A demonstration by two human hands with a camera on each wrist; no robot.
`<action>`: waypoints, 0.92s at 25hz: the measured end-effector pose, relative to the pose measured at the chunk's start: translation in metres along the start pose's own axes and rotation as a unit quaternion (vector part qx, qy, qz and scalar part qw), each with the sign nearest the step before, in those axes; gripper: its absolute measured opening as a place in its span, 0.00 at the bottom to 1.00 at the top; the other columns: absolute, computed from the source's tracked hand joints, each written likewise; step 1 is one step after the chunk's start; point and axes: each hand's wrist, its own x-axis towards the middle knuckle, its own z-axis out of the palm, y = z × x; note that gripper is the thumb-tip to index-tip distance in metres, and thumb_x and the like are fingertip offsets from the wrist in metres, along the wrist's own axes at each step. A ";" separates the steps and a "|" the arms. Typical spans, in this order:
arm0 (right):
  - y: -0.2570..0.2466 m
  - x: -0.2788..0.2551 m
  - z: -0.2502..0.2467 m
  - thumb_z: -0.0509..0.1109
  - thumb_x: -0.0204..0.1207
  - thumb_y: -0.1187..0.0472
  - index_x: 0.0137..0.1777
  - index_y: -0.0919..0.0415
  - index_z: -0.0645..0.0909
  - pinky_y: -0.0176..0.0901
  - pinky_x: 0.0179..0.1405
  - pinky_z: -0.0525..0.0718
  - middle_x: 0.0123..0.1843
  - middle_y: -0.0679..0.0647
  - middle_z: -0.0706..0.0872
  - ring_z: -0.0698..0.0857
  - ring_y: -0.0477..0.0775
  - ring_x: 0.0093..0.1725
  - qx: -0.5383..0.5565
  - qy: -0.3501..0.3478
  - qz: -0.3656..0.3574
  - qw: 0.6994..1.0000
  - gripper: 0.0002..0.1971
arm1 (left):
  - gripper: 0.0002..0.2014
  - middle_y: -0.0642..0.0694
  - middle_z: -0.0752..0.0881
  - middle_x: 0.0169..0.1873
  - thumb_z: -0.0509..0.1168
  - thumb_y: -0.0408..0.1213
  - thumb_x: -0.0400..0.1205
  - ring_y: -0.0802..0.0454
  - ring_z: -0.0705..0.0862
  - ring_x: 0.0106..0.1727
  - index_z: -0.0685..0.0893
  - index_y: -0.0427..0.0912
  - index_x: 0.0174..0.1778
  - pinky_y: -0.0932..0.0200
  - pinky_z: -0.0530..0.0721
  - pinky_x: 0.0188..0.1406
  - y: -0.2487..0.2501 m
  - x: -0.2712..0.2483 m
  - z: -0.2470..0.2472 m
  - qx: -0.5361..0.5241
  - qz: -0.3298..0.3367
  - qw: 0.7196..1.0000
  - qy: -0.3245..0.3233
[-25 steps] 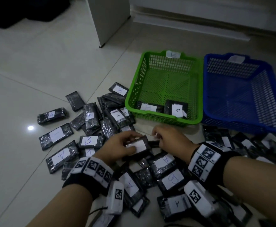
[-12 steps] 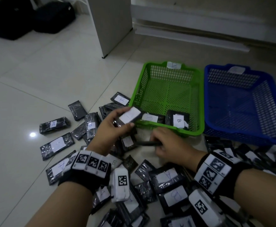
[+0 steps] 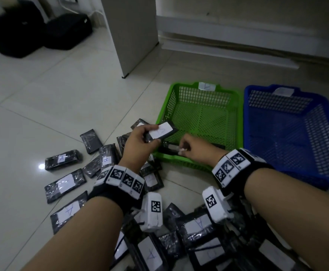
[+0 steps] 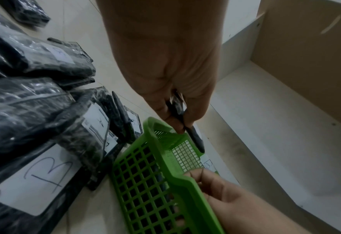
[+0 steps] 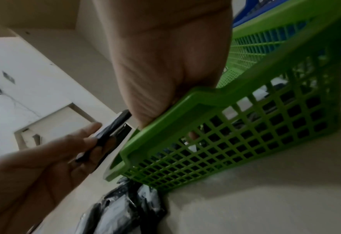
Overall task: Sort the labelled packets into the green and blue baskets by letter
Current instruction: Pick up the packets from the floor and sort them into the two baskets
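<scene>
Left hand [image 3: 140, 139] grips a black packet [image 3: 162, 131] between thumb and curled fingers, white label up; the letter on the label is not legible with confidence. Packet is held in the air over the near-left corner of the green basket [image 3: 236, 118].

Right hand [image 3: 194, 148] reaches over the near rim of the green basket, fingers curled down inside. It appears to pinch a packet in the basket [image 3: 171, 148], but the fingertips are hidden behind the knuckles and the rim; cannot tell for certain whether it holds anything.

Blue basket [image 3: 323, 118] sits just right of the green one, walls touching or nearly so. Each basket carries a white tag on its far rim.

Loose packets [image 3: 65, 183] lie scattered and overlapping on the tiled floor [image 3: 42, 98], left of and in front of the baskets. Readable labels include "A" and "B". Wrist view shows one "B" packet [image 4: 39, 177] close to the green basket's outer wall.
</scene>
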 end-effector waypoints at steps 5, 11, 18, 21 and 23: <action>-0.003 -0.002 -0.002 0.74 0.73 0.62 0.52 0.59 0.85 0.40 0.52 0.80 0.50 0.55 0.89 0.86 0.55 0.52 0.003 -0.003 -0.004 1.000 0.09 | 0.19 0.45 0.85 0.53 0.72 0.26 0.74 0.62 0.82 0.39 0.84 0.43 0.60 0.70 0.85 0.41 -0.007 0.006 0.005 0.024 -0.015 1.000 0.007; -0.016 0.009 -0.004 0.69 0.77 0.61 0.57 0.59 0.88 0.34 0.50 0.73 0.58 0.54 0.89 0.85 0.55 0.59 -0.108 -0.077 -0.005 0.991 0.11 | 0.16 0.47 0.88 0.52 0.71 0.32 0.76 0.54 0.83 0.46 0.84 0.51 0.59 0.51 0.86 0.53 -0.026 0.002 0.002 -0.036 -0.039 0.999 0.000; -0.012 0.006 -0.011 0.69 0.72 0.69 0.47 0.65 0.85 0.43 0.44 0.79 0.49 0.60 0.85 0.84 0.60 0.49 -0.069 0.124 -0.012 0.990 0.06 | 0.15 0.50 0.87 0.48 0.68 0.30 0.79 0.57 0.81 0.42 0.83 0.49 0.60 0.59 0.82 0.47 -0.029 0.001 0.002 -0.038 -0.035 0.999 0.006; -0.004 0.005 -0.014 0.71 0.73 0.68 0.45 0.60 0.89 0.42 0.49 0.81 0.50 0.56 0.88 0.85 0.57 0.51 -0.133 0.009 -0.013 0.991 0.06 | 0.18 0.50 0.83 0.54 0.73 0.33 0.74 0.61 0.84 0.49 0.83 0.51 0.58 0.63 0.83 0.54 -0.029 0.006 0.002 0.073 0.032 0.997 -0.018; 0.000 0.000 -0.016 0.71 0.75 0.66 0.47 0.58 0.91 0.36 0.49 0.76 0.51 0.53 0.90 0.86 0.53 0.52 -0.101 -0.021 -0.009 0.995 0.07 | 0.20 0.51 0.77 0.56 0.76 0.33 0.71 0.58 0.80 0.54 0.84 0.50 0.57 0.68 0.77 0.60 -0.027 0.010 0.002 0.200 0.088 0.975 -0.032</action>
